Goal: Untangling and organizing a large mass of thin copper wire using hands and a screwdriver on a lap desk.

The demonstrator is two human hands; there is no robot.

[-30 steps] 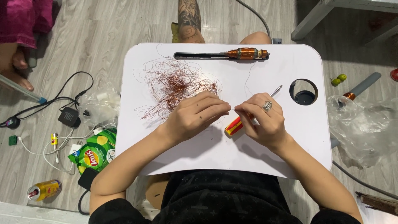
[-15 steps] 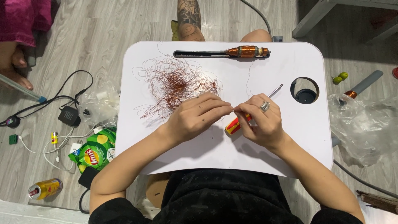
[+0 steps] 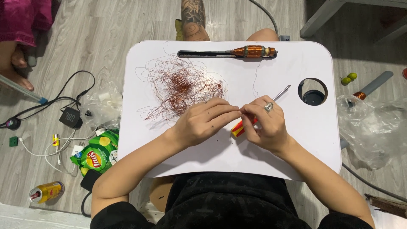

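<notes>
Both hands meet in a narrow pinch grip at the fingertips, the left hand (image 3: 199,123) and the right hand (image 3: 265,125) closed on something too fine to make out, probably a strand of copper wire; since a second ago they have barely shifted, only drawing slightly closer together, so the fine work goes on in place. Under the right hand lies a red-and-yellow screwdriver (image 3: 238,129); left of it spreads the tangle of copper wire (image 3: 180,87); beyond it, at the far edge of the white worktop (image 3: 220,152), rests a wound rotor shaft (image 3: 253,51).
</notes>
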